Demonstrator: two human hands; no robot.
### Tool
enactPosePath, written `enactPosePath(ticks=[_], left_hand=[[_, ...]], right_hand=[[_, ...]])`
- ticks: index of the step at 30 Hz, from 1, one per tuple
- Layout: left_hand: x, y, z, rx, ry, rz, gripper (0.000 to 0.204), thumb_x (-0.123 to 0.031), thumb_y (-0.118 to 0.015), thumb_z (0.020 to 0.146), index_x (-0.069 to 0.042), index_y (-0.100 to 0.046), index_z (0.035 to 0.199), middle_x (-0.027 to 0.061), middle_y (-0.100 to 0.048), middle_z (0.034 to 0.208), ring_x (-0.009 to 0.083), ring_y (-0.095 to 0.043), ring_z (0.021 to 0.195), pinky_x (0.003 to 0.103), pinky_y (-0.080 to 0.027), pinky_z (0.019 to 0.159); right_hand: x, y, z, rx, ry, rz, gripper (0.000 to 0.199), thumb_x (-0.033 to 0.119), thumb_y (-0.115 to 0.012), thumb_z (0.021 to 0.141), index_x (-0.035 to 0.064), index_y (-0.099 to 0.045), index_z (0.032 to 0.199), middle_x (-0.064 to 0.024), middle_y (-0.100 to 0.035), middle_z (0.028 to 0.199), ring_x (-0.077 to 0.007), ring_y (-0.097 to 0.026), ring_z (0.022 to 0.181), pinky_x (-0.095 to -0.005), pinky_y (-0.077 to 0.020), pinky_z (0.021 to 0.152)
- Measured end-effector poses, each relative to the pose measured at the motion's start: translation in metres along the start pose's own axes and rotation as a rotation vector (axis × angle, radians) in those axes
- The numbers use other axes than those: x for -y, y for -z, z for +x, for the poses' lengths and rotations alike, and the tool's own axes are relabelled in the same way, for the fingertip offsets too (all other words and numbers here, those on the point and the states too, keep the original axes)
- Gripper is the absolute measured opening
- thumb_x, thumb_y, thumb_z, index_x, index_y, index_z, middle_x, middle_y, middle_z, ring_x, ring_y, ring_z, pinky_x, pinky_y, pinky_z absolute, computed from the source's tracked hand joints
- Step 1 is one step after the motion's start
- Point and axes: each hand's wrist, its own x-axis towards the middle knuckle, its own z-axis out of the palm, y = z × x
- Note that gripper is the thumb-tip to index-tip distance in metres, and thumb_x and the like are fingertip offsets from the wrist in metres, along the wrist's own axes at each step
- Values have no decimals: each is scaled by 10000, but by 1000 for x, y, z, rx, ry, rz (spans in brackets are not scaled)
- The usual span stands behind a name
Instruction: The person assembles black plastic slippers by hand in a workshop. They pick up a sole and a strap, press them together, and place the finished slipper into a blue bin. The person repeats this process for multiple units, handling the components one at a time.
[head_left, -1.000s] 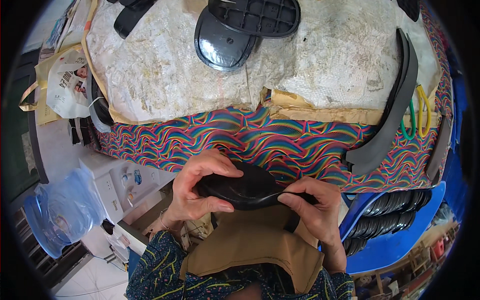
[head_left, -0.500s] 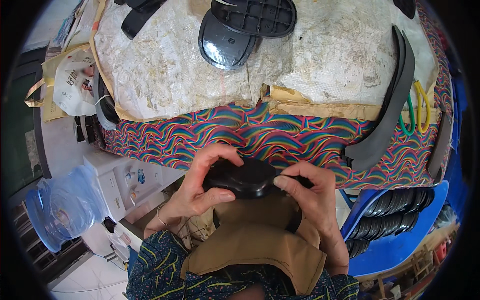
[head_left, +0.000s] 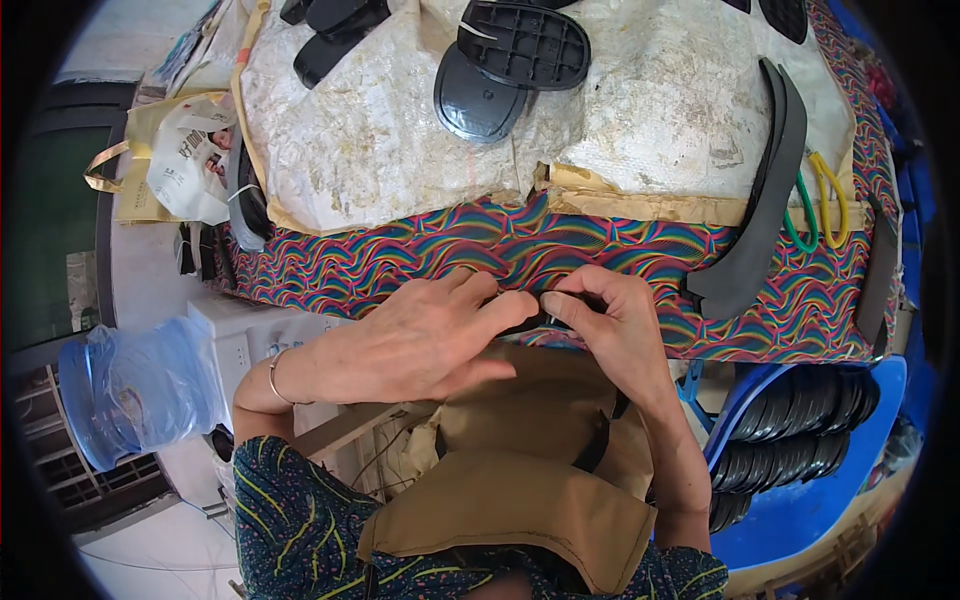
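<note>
My left hand (head_left: pixel 440 325) reaches across in front of me, its fingers bent over a dark, glossy black piece (head_left: pixel 530 322) and its thumb held apart. Most of that piece is hidden behind the fingers, so its outline cannot be made out. My right hand (head_left: pixel 612 318) is closed in a pinch at the piece's right end, thumb against the curled forefinger. Both hands meet just off the table's near edge, above the brown apron (head_left: pixel 520 410) over my lap.
Black shoe soles (head_left: pixel 525 45) lie on the white woven sheet (head_left: pixel 350 140). Long black strips (head_left: pixel 770 180) and yellow-and-green-handled scissors (head_left: pixel 828 200) are at the right. A blue tray (head_left: pixel 850 480) holds stacked black parts below. At left stand a water bottle (head_left: pixel 140 390) and a bag (head_left: pixel 190 165).
My left hand has turned over and come across toward the right hand, covering the rounded black piece it gripped by the side. My right hand keeps its pinch, slightly higher.
</note>
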Motion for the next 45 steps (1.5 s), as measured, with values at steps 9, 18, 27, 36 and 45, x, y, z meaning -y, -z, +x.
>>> enactPosePath(ticks=[9,18,27,36,45], left_hand=[[12,-8,2,-33,-19,141,485,-52,-718,717,-100,-549,1169,89,-630,875,294,-656,761,401,-500,590],[-28,19,-44,-337,49,-504,286,-53,-808,692,-16,-744,968,137,-732,881,260,-724,797,330,-547,694],[-43,-10,-58,-662,35,-774,308,51,-777,745,42,-702,1044,160,-726,1024,247,-708,956,339,-553,850],[-49,-32,-47,-999,167,-984,332,37,-807,708,27,-692,1020,143,-703,1001,209,-676,934,307,-527,839],[-50,-46,-22,-1155,272,-1185,421,31,-770,744,19,-628,1140,118,-670,1044,173,-660,941,292,-520,864]], right_hand=[[-4,1,5,83,21,55,156,145,-724,876,-1,-668,872,15,-581,642,-38,-480,526,-224,-344,465],[61,57,-43,219,1,369,227,39,-771,821,54,-630,999,12,-640,743,-11,-496,580,-183,-317,476],[55,47,-80,74,71,495,138,4,-742,842,-21,-679,962,-41,-682,872,-60,-611,766,-186,-469,678],[33,9,-93,20,41,653,120,52,-664,918,-2,-616,1014,-5,-615,781,-22,-523,654,-183,-404,576],[4,-41,-86,-115,181,889,114,27,-598,956,1,-549,1055,40,-508,730,-8,-412,630,-182,-321,581]])
